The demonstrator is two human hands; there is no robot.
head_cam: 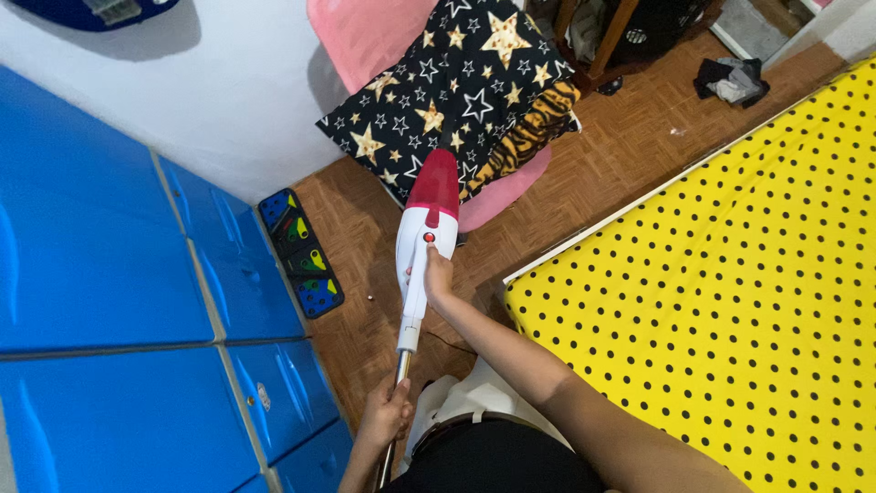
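though glossy, hard plastic vacuum (422,246), metal tube (400,370)

Vacuum head (434,183) hidden behind star cushion (452,87); metal tube (394,402) cut off at bottom edge; mattress (730,274) cropped right.

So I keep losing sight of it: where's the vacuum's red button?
In the head view, centre frame, the red button sits on the white vacuum body, just above the right hand.

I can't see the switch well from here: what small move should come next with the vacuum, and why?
Probably press the red button: the right hand grips the white vacuum body with its thumb just below it, while the left hand steadies the metal tube.
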